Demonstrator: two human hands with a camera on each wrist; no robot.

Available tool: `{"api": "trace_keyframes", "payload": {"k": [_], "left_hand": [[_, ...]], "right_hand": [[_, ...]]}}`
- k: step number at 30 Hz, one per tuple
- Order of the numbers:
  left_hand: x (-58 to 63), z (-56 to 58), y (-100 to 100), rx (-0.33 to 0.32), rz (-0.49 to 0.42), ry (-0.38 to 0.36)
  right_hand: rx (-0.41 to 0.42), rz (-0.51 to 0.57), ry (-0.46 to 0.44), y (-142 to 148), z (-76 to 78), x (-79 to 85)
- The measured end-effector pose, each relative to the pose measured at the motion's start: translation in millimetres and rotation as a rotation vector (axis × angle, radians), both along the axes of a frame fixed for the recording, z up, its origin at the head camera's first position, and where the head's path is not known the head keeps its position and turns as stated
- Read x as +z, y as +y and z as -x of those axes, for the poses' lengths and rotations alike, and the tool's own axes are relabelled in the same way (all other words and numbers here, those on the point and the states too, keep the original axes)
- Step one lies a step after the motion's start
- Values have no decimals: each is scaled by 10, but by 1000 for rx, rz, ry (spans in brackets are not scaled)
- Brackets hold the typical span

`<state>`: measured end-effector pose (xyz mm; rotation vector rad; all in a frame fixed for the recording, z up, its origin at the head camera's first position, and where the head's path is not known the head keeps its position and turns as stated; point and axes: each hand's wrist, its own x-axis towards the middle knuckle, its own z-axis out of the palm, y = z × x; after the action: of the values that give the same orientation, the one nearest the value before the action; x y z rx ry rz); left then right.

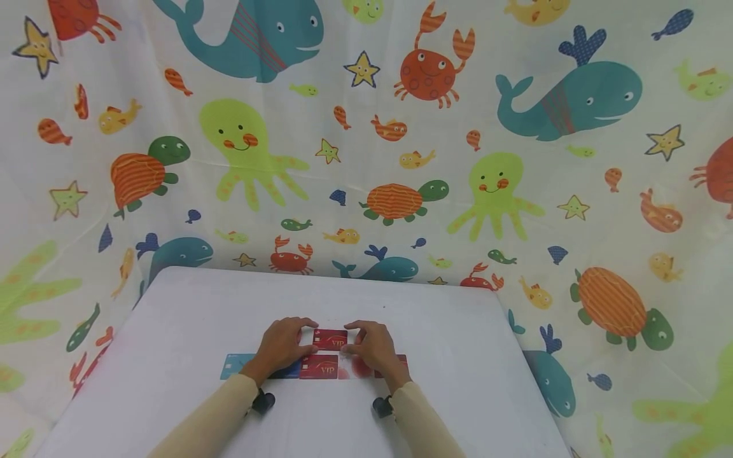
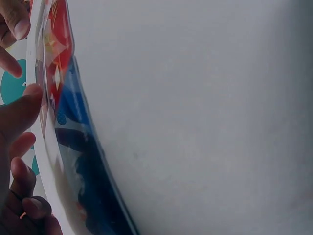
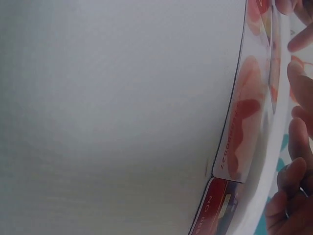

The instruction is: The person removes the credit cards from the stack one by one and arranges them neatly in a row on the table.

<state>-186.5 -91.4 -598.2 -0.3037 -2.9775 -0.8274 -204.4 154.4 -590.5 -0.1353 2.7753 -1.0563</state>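
Note:
A red VIP card [image 1: 330, 340] lies on the white table between the two hands. My left hand [image 1: 279, 345] has its thumb and index finger at the left end of this card, one at the near edge and one at the far edge. My right hand [image 1: 373, 346] frames the right end the same way. Just nearer me runs a row of cards: a light blue card [image 1: 233, 365], a dark blue card [image 1: 286, 371], another red VIP card [image 1: 319, 367], a pale card with pink-red shapes [image 3: 244, 117] and a red card [image 3: 209, 208]. My wrists partly cover the row.
The white table [image 1: 458, 356] extends around the cards on all sides. Behind it hangs a cloth [image 1: 355, 127] printed with sea animals. A dark wrist camera [image 1: 264, 402] is strapped to the left wrist, and another dark camera [image 1: 382, 407] to the right.

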Motion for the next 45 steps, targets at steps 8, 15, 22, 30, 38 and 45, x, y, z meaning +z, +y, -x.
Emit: {"api": "trace_keyframes", "payload": {"k": [8, 15, 22, 30, 38, 45], "left_hand": [[-19, 18, 5, -5, 13, -11], [-52, 48, 5, -4, 20, -17], [-70, 80, 4, 3, 16, -34], [-72, 123, 8, -8, -6, -65], [-110, 172, 32, -20, -33, -82], [-88, 179, 34, -22, -33, -84]], "right_hand": [[-5, -52, -15, -13, 22, -37], [-9, -75, -14, -19, 33, -60], [-1, -95, -9, -24, 54, -49], [0, -80, -29, -45, 94, -27], [-9, -52, -24, -51, 100, -54], [3, -56, -15, -34, 107, -68]]}}
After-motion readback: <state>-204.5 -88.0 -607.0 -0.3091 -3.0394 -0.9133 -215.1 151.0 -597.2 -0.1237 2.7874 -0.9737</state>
